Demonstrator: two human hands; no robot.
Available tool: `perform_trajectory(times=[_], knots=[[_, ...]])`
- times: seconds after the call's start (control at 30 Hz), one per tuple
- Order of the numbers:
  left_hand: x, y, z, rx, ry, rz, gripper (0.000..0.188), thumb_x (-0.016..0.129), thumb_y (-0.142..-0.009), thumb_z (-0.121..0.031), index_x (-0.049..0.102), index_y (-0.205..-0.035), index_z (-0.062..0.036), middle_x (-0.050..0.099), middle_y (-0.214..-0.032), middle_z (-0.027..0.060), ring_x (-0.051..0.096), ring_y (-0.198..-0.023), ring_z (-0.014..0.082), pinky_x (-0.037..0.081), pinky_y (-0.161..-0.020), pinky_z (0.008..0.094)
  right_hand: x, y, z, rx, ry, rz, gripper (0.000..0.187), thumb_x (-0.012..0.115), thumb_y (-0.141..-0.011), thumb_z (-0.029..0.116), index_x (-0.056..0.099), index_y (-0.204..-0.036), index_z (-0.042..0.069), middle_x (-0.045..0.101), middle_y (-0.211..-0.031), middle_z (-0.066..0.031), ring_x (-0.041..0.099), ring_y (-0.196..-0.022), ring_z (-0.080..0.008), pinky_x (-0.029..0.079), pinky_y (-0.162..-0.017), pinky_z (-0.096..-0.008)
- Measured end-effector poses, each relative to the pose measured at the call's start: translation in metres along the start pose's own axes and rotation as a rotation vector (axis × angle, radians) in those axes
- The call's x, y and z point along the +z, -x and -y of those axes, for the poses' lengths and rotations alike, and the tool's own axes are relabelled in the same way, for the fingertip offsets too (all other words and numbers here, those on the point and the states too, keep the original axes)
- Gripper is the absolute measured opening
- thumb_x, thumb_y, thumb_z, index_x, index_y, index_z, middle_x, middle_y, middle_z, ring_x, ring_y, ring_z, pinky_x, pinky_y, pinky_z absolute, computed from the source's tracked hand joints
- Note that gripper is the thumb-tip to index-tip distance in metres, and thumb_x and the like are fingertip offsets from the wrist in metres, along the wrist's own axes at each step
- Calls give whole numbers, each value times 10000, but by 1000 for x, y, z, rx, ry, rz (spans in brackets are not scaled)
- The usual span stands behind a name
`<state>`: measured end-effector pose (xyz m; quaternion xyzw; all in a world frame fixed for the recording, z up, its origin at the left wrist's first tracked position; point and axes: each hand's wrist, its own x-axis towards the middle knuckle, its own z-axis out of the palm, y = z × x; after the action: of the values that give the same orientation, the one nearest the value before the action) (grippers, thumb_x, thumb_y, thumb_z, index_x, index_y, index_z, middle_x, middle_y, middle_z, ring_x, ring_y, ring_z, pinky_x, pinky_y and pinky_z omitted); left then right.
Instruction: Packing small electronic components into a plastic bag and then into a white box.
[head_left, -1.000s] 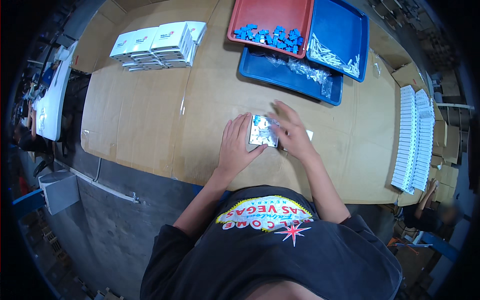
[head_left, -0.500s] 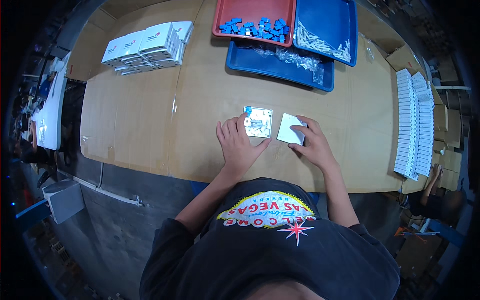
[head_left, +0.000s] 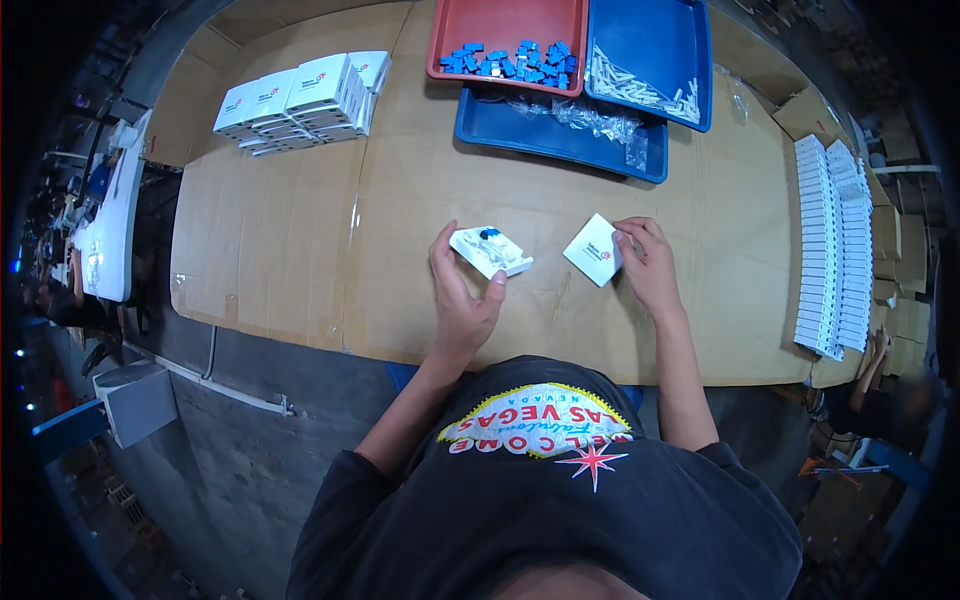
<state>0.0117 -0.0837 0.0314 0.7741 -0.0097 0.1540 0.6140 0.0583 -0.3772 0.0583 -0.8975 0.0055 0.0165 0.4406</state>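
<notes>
My left hand (head_left: 462,296) holds a small open white box tray (head_left: 489,251) with blue and clear parts inside, just above the cardboard-covered table (head_left: 300,250). My right hand (head_left: 648,265) grips a small white square box lid (head_left: 594,249) by its right edge, a little to the right of the tray. The two pieces are apart.
A red tray (head_left: 455,35) of blue parts, a blue tray (head_left: 690,60) of white parts and a lower blue tray (head_left: 510,130) with clear bags stand at the back. Stacked white boxes (head_left: 300,95) lie at back left. Rows of flat white cartons (head_left: 830,240) line the right edge.
My hands have drawn apart: the left one now holds the open tray, the right one has carried the white lid to the right. The view has shifted slightly.
</notes>
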Motion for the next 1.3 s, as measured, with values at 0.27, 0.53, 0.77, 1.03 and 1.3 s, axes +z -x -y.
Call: perform_trajectory(times=[0.27, 0.53, 0.77, 1.03, 1.3], knots=[[-2, -11, -10, -429, 670, -132, 587, 386, -1122, -420, 376, -1528, 4, 563, -1397, 208, 598, -1242, 300, 447, -1115, 429, 27, 18, 19, -309, 307, -7, 671, 891, -761, 290, 658, -1358, 91, 588, -1389, -178, 561, -1268, -394, 480, -1068, -465], [-3, -17, -27, -978, 1151, 94, 872, 267, -1037, -751, 525, -1449, -27, 625, -1387, 208, 635, -1216, 379, 520, -1018, 534, 19, 8, 18, -262, -46, 58, 637, 870, -810, 219, 639, -1385, 72, 594, -1436, -150, 574, -1302, -347, 470, -1100, -452], [4, -16, -30, -998, 1249, 179, 866, 253, -1049, -732, 506, -1459, -12, 616, -1389, 218, 632, -1214, 399, 526, -1015, 539, -25, -11, 79, 70, -1756, 216, 696, 407, -1087, 522, 297, -1632, 104, 405, -1576, -309, 463, -1423, -483, 397, -1164, -621], [12, -12, -39, -1049, 1181, 207, 883, 244, -1042, -745, 499, -1450, -4, 614, -1372, 222, 639, -1206, 400, 526, -1027, 567, -14, -18, 81, 132, -1801, 254, 698, 366, -1087, 527, 302, -1620, 82, 423, -1549, -336, 456, -1422, -496, 371, -1189, -619], [18, -14, -49, -1152, 1267, 296, 847, 250, -1049, -705, 516, -1450, -8, 638, -1349, 203, 662, -1167, 380, 517, -1025, 577, 12, -21, 81, 174, -1529, 378, 654, 318, -1105, 482, 311, -1618, 78, 424, -1565, -327, 485, -1414, -466, 415, -1170, -572]])
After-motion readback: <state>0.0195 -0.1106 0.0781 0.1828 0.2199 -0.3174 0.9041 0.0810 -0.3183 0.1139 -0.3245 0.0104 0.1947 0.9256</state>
